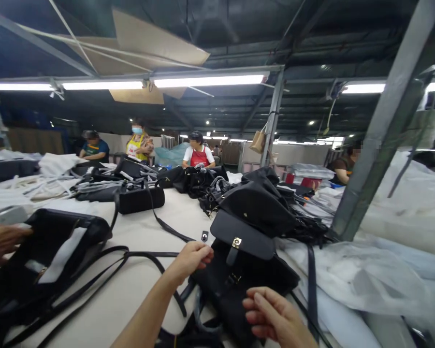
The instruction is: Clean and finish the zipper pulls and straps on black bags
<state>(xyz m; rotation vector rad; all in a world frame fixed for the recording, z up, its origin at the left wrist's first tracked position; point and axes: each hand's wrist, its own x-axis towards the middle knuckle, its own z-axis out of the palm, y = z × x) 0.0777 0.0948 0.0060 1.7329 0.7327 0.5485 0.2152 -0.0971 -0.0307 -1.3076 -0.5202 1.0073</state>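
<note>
A black backpack [217,285] lies in front of me, its flap [239,234] bearing a gold clasp [236,242]. My left hand [194,258] is closed above the bag's left edge, thumb against curled fingers; what they hold, if anything, is hidden. Just beyond its fingertips is a small black tag [205,236] with a pale mark; I cannot tell whether they touch. My right hand [271,314] is over the bag's lower right part, fingers curled and thumb pressed to them, their contents hidden. Black straps [155,253] trail across the table to the left.
At the left edge, another person's hand [3,241] touches an open black bag [76,227]. More black bags [257,198] are piled behind the backpack. A metal post [377,125] and plastic sheeting [362,270] stand right. Several co-workers sit or stand beyond the pale table [137,227].
</note>
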